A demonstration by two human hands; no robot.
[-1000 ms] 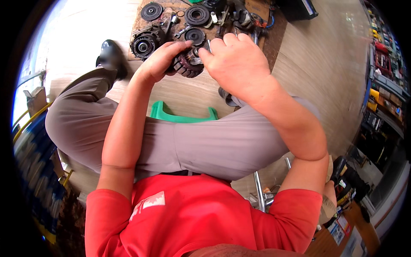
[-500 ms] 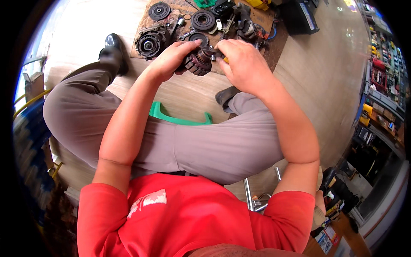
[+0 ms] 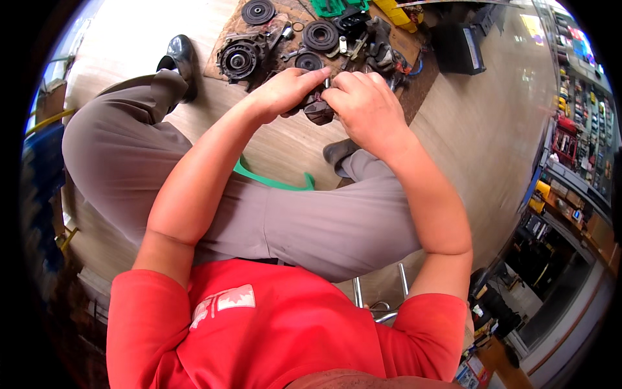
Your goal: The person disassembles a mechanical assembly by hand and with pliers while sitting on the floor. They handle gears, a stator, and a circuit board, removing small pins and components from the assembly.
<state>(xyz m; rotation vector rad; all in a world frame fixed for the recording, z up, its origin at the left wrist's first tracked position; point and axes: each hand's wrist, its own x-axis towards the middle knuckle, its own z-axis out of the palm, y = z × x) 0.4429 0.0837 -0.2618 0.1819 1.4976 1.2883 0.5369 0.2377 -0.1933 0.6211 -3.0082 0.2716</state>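
Note:
Both my hands meet above the floor, just in front of a mat of machine parts. My left hand point(image 3: 285, 94) is closed around a dark rotor point(image 3: 319, 113) with chunky segments round its edge; the fingers cover much of it. My right hand point(image 3: 369, 110) is closed against the rotor's right side, thumb and fingers bent inward. A short bright metal piece point(image 3: 327, 83) shows between the two hands. Whatever the right fingers grip is hidden under them.
The brown mat point(image 3: 418, 97) carries a round dark housing point(image 3: 238, 59), pulley-like discs point(image 3: 321, 35), gloves point(image 3: 382, 52) and loose tools. A black box point(image 3: 457, 48) stands at its right. A green curved piece point(image 3: 275, 181) lies by my legs. Stocked shelves point(image 3: 583, 129) line the right side.
Both hands have shifted slightly right, and the rotor has turned, showing less of its windings. The grey and yellow tool at my right fingers has gone out of sight. The view has also moved.

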